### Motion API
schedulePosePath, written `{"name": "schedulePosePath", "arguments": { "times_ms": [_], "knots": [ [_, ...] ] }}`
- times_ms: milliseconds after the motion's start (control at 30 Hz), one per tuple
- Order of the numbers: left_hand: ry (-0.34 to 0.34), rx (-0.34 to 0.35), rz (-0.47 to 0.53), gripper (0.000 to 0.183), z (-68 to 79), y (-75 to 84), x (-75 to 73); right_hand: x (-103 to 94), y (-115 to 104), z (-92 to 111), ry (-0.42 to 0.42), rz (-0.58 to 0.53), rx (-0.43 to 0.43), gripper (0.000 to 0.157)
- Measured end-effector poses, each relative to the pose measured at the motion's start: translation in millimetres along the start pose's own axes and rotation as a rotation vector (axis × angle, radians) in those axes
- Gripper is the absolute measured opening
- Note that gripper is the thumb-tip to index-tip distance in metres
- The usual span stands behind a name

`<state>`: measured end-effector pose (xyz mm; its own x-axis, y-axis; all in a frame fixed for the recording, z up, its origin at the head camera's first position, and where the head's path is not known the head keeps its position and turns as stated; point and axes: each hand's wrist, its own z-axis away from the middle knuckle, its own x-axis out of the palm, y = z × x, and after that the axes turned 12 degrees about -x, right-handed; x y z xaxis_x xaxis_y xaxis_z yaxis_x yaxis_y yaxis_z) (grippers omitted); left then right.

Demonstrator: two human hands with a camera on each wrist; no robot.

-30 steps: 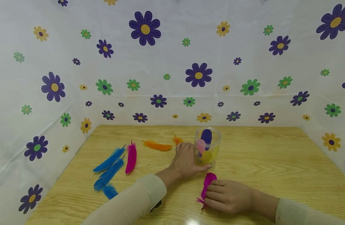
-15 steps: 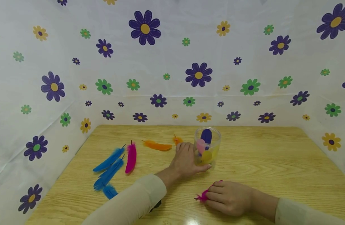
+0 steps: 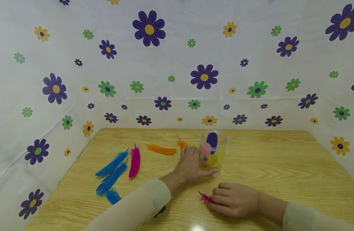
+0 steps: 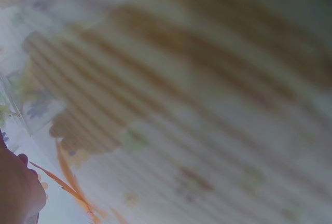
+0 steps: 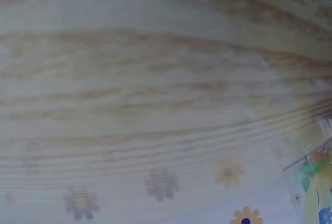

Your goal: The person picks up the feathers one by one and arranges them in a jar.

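Observation:
A clear plastic jar (image 3: 224,148) stands upright toward the back of the table, with purple, pink and yellow feathers inside. My left hand (image 3: 190,165) holds it from the left, thumb across its near side. Closer to the front, my right hand (image 3: 236,199) pinches a magenta feather (image 3: 206,197); only its quill and fluffy base show, pointing left, and the rest is hidden by the fingers. In the left wrist view, part of the left hand (image 4: 21,190) shows at the lower left, beside an orange feather (image 4: 72,185). The right wrist view does not show the right hand.
Several blue feathers (image 3: 112,179) lie at the left of the wooden table (image 3: 275,160), with a magenta feather (image 3: 134,163) beside them. An orange feather (image 3: 162,149) and another orange one (image 3: 182,143) lie farther back. Flower-printed cloth (image 3: 171,57) surrounds the table's back and sides.
The magenta feather has turned in my right fingers: its quill swung from pointing toward the table's front to pointing left and slightly away. My left hand and the jar stay put.

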<state>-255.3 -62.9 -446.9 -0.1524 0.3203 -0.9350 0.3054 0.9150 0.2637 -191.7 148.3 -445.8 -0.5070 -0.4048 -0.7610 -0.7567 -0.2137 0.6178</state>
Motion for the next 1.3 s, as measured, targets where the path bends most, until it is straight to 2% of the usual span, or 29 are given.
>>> {"name": "schedulePosePath", "arguments": {
  "times_ms": [167, 300, 533, 767, 867, 1033, 1200, 1300],
  "knots": [
    [0.013, 0.004, 0.001, 0.078, 0.1, -0.1, 0.0, 1.4, 0.9, 0.7, 0.025, 0.037, -0.031, 0.034],
    [0.030, 0.018, -0.007, 0.076, 0.2, -0.5, 0.5, 1.2, 0.4, 1.2, -0.004, 0.059, -0.047, 0.037],
    [0.021, 0.008, -0.001, 0.076, 0.6, 0.2, -0.3, 0.5, 0.1, 2.6, 0.013, 0.022, -0.007, 0.035],
    [0.009, 0.006, -0.023, 0.073, 0.0, 1.0, -2.4, -5.2, 0.4, 4.7, -0.038, 0.016, 0.039, 0.036],
    [0.005, 0.008, -0.023, 0.073, -0.1, 1.4, -3.0, -6.2, 0.8, 5.1, -0.033, -0.030, 0.097, 0.037],
    [0.010, 0.017, -0.023, 0.074, -0.3, 0.5, -2.3, -8.4, 2.1, 1.4, 0.053, -0.142, 0.229, 0.036],
    [0.004, 0.014, -0.024, 0.076, -0.2, -0.1, -1.7, -12.8, 1.3, -7.4, 0.169, -0.315, 0.465, 0.023],
    [0.004, 0.011, -0.027, 0.076, -0.4, 0.0, -1.6, -14.7, 0.7, -14.2, 0.218, -0.440, 0.634, 0.033]
  ]
}}
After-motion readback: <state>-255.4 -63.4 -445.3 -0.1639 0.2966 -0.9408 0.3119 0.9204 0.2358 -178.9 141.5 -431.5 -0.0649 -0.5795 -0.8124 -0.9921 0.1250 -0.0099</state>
